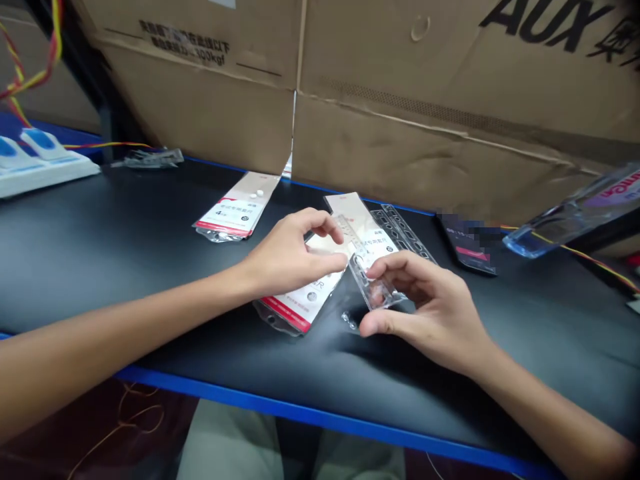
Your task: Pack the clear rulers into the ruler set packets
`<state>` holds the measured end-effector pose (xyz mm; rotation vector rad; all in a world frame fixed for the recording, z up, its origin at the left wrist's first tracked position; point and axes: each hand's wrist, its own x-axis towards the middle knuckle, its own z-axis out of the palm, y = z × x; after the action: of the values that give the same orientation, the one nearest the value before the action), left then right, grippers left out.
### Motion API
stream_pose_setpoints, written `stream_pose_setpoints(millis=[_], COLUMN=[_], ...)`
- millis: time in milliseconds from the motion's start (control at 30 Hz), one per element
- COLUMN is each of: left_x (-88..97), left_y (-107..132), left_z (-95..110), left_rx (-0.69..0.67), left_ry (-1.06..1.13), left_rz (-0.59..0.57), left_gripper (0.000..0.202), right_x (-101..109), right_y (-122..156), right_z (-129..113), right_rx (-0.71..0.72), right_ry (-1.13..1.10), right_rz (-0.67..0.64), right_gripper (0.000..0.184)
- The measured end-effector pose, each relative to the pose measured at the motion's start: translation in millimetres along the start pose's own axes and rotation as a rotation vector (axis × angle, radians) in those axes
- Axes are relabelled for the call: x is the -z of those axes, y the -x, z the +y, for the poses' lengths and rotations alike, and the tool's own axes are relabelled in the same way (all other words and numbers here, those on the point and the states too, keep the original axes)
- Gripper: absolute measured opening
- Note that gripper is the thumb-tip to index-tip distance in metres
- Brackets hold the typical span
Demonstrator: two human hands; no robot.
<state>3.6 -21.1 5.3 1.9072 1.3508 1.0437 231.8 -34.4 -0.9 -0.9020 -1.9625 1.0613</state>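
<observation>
Far left of the left hand: white power strip [50,173], with a red-and-yellow cable [57,40] above. Nearer the hand, by the back edge, a clear plastic bundle [150,159]. Behind it, cardboard [200,100] bears Chinese print, partly blurred, ending "300kgf".

Left packet [233,210]: beyond the left forearm, apart from it. Chinese lettering, a "4", red band at the near end.

Left hand [300,250]: released, thumb and fingers curved and parted, nothing seen between them. Middle packet [300,313] lies beneath it, red band toward the person, print mostly covered.

Clear ruler [353,233]: just past the left fingertips, contact uncertain. Right packet [380,248]: between and beyond both hands, Chinese line partly legible.

Clear plate [370,293]: at the right hand [425,303], whose fingers overlap it; thumb stands off. Cannot tell whether it is grasped.

Clear stencil strips [407,233] lie just beyond the right hand; further right, a dark phone [463,243], screen blurred, then a tilted bottle [565,217], label letters cut off. Cardboard above reads "AUX".

Blue front edge [280,404] runs nearer the person than both hands. Room to move: black tabletop [125,253] beyond the left forearm and right of the right wrist.
</observation>
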Motion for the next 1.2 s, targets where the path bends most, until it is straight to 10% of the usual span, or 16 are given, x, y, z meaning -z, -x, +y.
stream_pose_setpoints(millis=[333, 1200], left_x=[18.0, 11.9], left_y=[-6.2, -6.7], left_z=[-14.9, -5.7], left_rx=[-0.010, -0.009], left_ry=[-0.525, -0.145], left_rz=[-0.223, -0.077], left_gripper=[0.072, 0.037], right_x=[-0.7, -6.7], right_y=[-1.2, -3.1], right_z=[10.3, 8.6], right_rx=[-0.003, -0.072], right_ry=[0.141, 0.050], right_rz=[-0.084, -0.158], right_gripper=[0.038, 0.038])
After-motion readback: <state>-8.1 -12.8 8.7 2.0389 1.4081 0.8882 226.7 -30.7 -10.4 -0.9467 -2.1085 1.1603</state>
